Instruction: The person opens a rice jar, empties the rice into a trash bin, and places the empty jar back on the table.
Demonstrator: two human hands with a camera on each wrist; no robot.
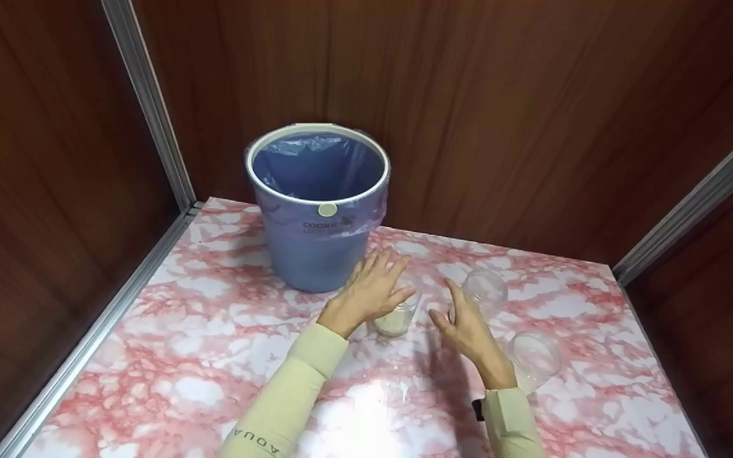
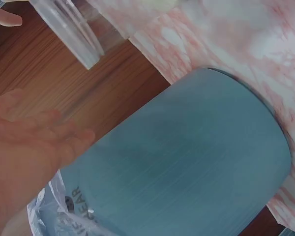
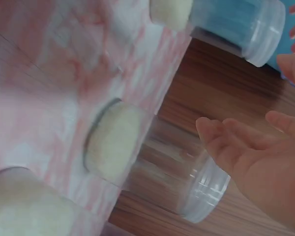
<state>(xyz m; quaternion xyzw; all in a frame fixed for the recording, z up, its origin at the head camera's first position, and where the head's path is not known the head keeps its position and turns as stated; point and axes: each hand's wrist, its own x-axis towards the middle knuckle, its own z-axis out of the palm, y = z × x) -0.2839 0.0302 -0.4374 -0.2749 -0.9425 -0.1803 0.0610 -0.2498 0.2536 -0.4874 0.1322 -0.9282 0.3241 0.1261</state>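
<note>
My left hand [image 1: 366, 289], fingers straight and spread, hovers beside a clear lidded jar [image 1: 394, 321] with pale contents at its bottom. It partly covers that jar in the head view, close to the blue bin [image 1: 315, 254]. To the right, my right hand [image 1: 468, 327] has its thumb and fingers apart and holds nothing. Just past its fingers stands a second clear jar [image 1: 486, 289], and a third jar [image 1: 535, 359] is to the right of the wrist. The right wrist view shows pale contents [image 3: 115, 142] and a clear screw lid [image 3: 206, 191] on one jar, with my fingers near the lid.
The bin has a cream rim [image 1: 258, 181] and a clear plastic liner [image 1: 315, 143]. It stands at the back left of a pink-and-white marbled tabletop [image 1: 195, 388]. Dark wood panels [image 1: 500, 114] with metal edging [image 1: 150, 95] enclose the back and both sides.
</note>
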